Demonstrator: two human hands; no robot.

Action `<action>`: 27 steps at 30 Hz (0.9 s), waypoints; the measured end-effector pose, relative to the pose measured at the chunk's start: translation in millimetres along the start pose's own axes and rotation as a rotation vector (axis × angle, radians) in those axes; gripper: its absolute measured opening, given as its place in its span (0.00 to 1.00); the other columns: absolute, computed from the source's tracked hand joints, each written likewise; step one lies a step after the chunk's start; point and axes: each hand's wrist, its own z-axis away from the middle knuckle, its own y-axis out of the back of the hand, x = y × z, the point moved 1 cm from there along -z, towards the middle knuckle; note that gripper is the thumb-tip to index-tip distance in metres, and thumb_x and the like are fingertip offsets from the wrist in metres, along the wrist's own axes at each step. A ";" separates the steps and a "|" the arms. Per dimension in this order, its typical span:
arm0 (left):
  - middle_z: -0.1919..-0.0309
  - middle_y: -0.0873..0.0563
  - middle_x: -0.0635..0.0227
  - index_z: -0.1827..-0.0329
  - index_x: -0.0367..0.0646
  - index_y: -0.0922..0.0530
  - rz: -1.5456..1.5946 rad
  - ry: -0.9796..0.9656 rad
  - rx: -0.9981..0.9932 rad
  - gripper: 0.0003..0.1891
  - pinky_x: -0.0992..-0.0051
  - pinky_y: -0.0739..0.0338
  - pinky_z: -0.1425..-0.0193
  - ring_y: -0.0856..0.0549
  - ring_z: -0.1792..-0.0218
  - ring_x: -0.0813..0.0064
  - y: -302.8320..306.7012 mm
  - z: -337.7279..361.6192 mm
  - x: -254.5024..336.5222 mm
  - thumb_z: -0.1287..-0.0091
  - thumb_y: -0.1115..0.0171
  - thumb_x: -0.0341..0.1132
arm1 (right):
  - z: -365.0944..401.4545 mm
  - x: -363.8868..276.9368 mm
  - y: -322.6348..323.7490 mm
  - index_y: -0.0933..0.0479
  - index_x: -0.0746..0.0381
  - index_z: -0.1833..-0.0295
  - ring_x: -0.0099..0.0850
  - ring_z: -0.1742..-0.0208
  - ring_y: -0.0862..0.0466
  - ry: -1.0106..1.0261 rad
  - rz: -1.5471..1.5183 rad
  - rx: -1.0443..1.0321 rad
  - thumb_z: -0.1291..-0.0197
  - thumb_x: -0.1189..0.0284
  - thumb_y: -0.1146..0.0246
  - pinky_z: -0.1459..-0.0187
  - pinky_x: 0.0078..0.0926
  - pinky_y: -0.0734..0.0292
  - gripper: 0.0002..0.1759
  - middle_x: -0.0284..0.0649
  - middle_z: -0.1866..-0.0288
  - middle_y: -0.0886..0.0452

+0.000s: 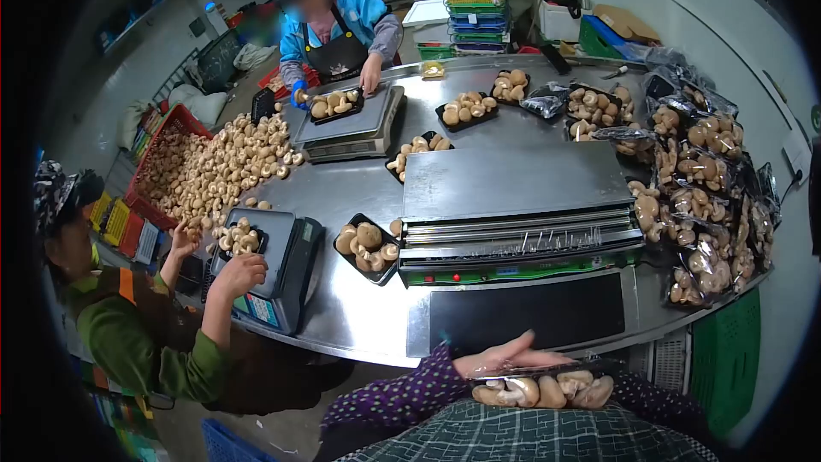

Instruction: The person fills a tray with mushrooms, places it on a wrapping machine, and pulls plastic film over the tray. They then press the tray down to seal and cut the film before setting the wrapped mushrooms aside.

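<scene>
Close to my body, a film-wrapped tray of mushrooms is tipped on its side, its mushrooms showing toward me. My left hand lies along the tray's upper, far side, with fingers stretched flat against the wrap and the thumb raised. At the tray's right end, my right sleeve comes in, but the right hand itself is hidden behind the tray and film. Beyond my hands stands a film-wrapping machine with a flat black pad at its front.
Wrapped mushroom trays are heaped on the right. Unwrapped trays, one beside the machine, stand on the metal table. Two co-workers use scales at left and back, near a pile of loose mushrooms. A green crate stands right.
</scene>
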 end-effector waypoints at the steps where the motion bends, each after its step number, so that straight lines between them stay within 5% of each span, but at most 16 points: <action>1: 0.38 0.31 0.60 0.28 0.36 0.47 0.099 0.008 -0.052 0.40 0.72 0.36 0.34 0.27 0.41 0.72 -5.9 4.9 0.7 0.30 0.61 0.61 | 7.3 -0.8 4.3 0.30 0.68 0.47 0.30 0.57 0.20 0.021 -0.109 0.066 0.38 0.71 0.45 0.53 0.26 0.25 0.16 0.45 0.51 0.23; 4: 0.30 0.41 0.59 0.26 0.38 0.57 0.670 -0.188 -0.518 0.44 0.78 0.38 0.33 0.35 0.34 0.75 16.6 6.7 -30.0 0.32 0.65 0.65 | 56.4 14.0 40.0 0.32 0.68 0.43 0.31 0.54 0.20 0.425 -0.591 0.617 0.38 0.72 0.46 0.50 0.26 0.25 0.19 0.45 0.48 0.24; 6: 0.29 0.42 0.61 0.26 0.38 0.57 0.299 -0.220 -0.036 0.39 0.76 0.39 0.32 0.34 0.34 0.75 19.8 6.7 -24.4 0.29 0.67 0.60 | 53.9 -32.9 -1.8 0.28 0.63 0.56 0.23 0.59 0.23 0.612 -0.208 0.904 0.45 0.73 0.40 0.54 0.24 0.27 0.11 0.36 0.62 0.23; 7: 0.29 0.43 0.61 0.26 0.38 0.57 0.028 -0.200 0.203 0.37 0.75 0.39 0.32 0.34 0.34 0.74 15.9 0.6 -13.3 0.28 0.69 0.59 | 49.2 -37.0 -6.9 0.29 0.62 0.60 0.21 0.61 0.24 0.576 0.224 1.078 0.48 0.73 0.39 0.56 0.23 0.27 0.10 0.33 0.67 0.24; 9: 0.31 0.39 0.59 0.27 0.37 0.52 -0.023 -0.246 0.306 0.34 0.73 0.41 0.30 0.34 0.33 0.71 13.4 -5.9 -2.6 0.26 0.69 0.55 | 51.2 -36.4 17.6 0.30 0.62 0.62 0.20 0.64 0.27 0.453 0.178 1.076 0.54 0.74 0.36 0.61 0.22 0.28 0.14 0.30 0.69 0.29; 11: 0.35 0.31 0.57 0.31 0.34 0.43 -0.609 -0.338 0.578 0.30 0.72 0.42 0.30 0.32 0.34 0.69 28.9 1.0 16.2 0.25 0.67 0.51 | 66.7 -37.1 47.2 0.27 0.63 0.59 0.20 0.64 0.25 0.630 0.267 1.322 0.48 0.70 0.41 0.63 0.22 0.28 0.12 0.31 0.66 0.24; 13: 0.43 0.24 0.55 0.39 0.32 0.32 -0.953 -0.510 0.751 0.25 0.72 0.40 0.32 0.28 0.38 0.67 25.7 22.2 56.9 0.25 0.65 0.45 | 87.3 -38.3 83.5 0.30 0.62 0.44 0.30 0.57 0.22 1.118 -0.523 1.389 0.34 0.51 0.51 0.58 0.27 0.24 0.26 0.40 0.54 0.22; 14: 0.47 0.21 0.56 0.44 0.33 0.27 -1.098 -0.634 0.914 0.23 0.72 0.36 0.36 0.25 0.43 0.67 35.9 33.8 76.9 0.25 0.62 0.43 | 107.2 -47.3 99.5 0.35 0.62 0.39 0.34 0.55 0.22 1.302 -0.709 1.356 0.36 0.43 0.53 0.60 0.29 0.24 0.35 0.43 0.49 0.24; 15: 0.52 0.19 0.61 0.47 0.34 0.24 -1.149 -0.732 1.165 0.21 0.74 0.33 0.42 0.23 0.50 0.72 52.7 51.0 92.2 0.26 0.59 0.42 | 120.1 -63.5 104.4 0.36 0.63 0.38 0.34 0.57 0.22 1.340 -0.525 0.958 0.37 0.42 0.52 0.61 0.29 0.25 0.37 0.46 0.50 0.24; 17: 0.57 0.19 0.68 0.51 0.37 0.23 -0.966 -0.951 1.436 0.15 0.77 0.30 0.50 0.23 0.58 0.79 61.2 74.6 142.1 0.28 0.51 0.39 | 101.9 -109.5 107.5 0.33 0.63 0.41 0.32 0.59 0.23 1.119 -0.676 1.001 0.36 0.46 0.51 0.63 0.27 0.27 0.32 0.48 0.52 0.23; 19: 0.55 0.18 0.64 0.50 0.35 0.24 -0.900 -1.069 1.439 0.14 0.77 0.28 0.50 0.21 0.54 0.75 93.6 102.0 187.8 0.30 0.48 0.37 | 79.2 -155.2 129.0 0.31 0.65 0.43 0.30 0.60 0.23 0.970 -0.302 0.986 0.35 0.50 0.49 0.63 0.24 0.28 0.29 0.48 0.53 0.23; 23: 0.51 0.20 0.60 0.43 0.34 0.29 -0.757 -0.851 1.642 0.23 0.72 0.26 0.53 0.21 0.53 0.69 171.5 123.4 261.8 0.35 0.43 0.43 | -13.9 -302.6 181.4 0.28 0.65 0.48 0.27 0.60 0.20 0.832 0.082 0.950 0.34 0.62 0.46 0.61 0.22 0.26 0.18 0.42 0.56 0.20; 27: 0.48 0.24 0.57 0.32 0.35 0.41 -0.743 -0.579 1.765 0.33 0.68 0.26 0.52 0.22 0.51 0.68 272.0 131.3 305.5 0.40 0.41 0.36 | -182.7 -357.0 272.9 0.28 0.67 0.47 0.32 0.60 0.20 0.405 0.415 0.931 0.35 0.55 0.47 0.62 0.27 0.25 0.25 0.43 0.55 0.21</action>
